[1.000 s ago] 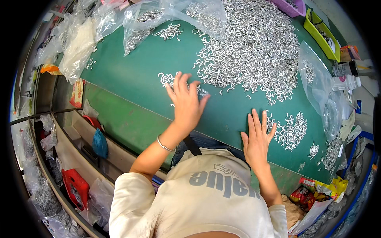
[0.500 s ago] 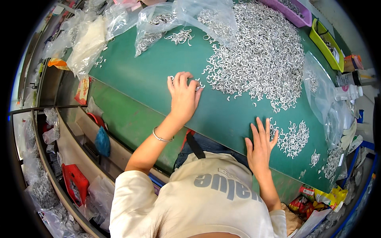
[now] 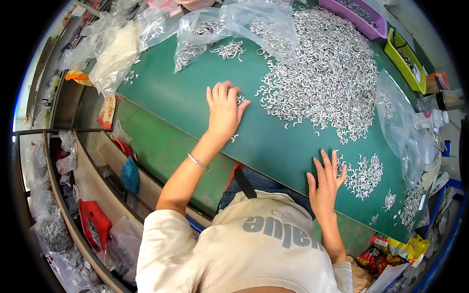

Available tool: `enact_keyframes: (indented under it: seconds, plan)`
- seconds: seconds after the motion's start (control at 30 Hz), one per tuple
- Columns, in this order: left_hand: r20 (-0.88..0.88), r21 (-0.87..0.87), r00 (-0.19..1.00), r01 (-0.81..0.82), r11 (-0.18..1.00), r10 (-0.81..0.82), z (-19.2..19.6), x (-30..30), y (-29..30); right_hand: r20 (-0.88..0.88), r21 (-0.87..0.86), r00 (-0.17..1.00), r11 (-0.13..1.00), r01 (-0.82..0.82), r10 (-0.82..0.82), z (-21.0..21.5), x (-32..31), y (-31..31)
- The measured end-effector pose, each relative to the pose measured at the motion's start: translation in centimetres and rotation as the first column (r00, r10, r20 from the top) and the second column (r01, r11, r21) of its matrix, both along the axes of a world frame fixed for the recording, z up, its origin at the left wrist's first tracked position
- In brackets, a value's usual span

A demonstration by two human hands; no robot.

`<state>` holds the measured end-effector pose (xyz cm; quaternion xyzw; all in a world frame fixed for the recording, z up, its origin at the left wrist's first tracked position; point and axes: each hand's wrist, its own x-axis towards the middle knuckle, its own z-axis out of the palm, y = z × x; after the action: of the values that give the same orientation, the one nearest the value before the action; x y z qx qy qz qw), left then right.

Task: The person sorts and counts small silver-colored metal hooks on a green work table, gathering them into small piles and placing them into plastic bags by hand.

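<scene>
Left hand (image 3: 225, 113) cupped over metal pieces (image 3: 240, 99), probably corralling them; grip unclear. Right hand (image 3: 325, 188), fingers apart, at near table (image 3: 278, 149) edge.

Sm. metal-parts workshop is indicated. A lg. green worktable (image 3: 273, 146) is partly covered w/ a big heap of curved silver pcs (image 3: 327, 68), and smaller piles (image 3: 364, 177) are spread nr its R end. Clear plastic bags (image 3: 117, 63), some filled w/ metal pcs, are laid along the far side. Sm. items are also held in a purple tray (image 3: 360, 25) & a yellow-green tray (image 3: 399, 66), top R. At L, a compartmented unit (image 3: 113, 201) is packed w/ bagged pcs (image 3: 51, 229) & a red bin (image 3: 101, 215).
</scene>
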<state>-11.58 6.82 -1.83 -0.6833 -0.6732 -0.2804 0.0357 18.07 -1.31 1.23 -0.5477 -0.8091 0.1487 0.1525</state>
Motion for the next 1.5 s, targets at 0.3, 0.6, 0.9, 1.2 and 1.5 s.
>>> enact_keyframes:
  seconds: [0.3, 0.6, 0.9, 1.2, 1.5]
  plan:
    - [-0.055, -0.196, 0.993, 0.095, 0.976, -0.108, 0.4, -0.6, -3.4, -0.038, 0.005, 0.999, 1.000, -0.012, 0.012, -0.3, -0.4, 0.2]
    - [0.039, -0.023, 0.966, 0.257, 0.966, -0.256, -1.2, -3.9, 1.7, -0.046, 0.023, 0.999, 1.000, -0.001, 0.002, -0.3, -0.3, 0.5]
    - [0.008, -0.067, 0.929, 0.369, 0.927, -0.369, -0.3, -1.8, 1.1, -0.080, 0.025, 0.996, 0.999, -0.031, 0.033, -0.3, -0.4, 0.8]
    - [-0.040, 0.032, 0.982, 0.183, 0.983, -0.182, -0.8, -4.2, -0.3, -0.097, 0.016, 0.995, 1.000, -0.002, 0.003, -0.3, -0.2, 0.5]
    - [-0.106, -0.209, 0.994, -0.059, 0.976, 0.037, -1.7, -4.7, 0.0, -0.232, 0.048, 0.971, 0.997, -0.057, 0.066, -0.1, -1.1, 0.6]
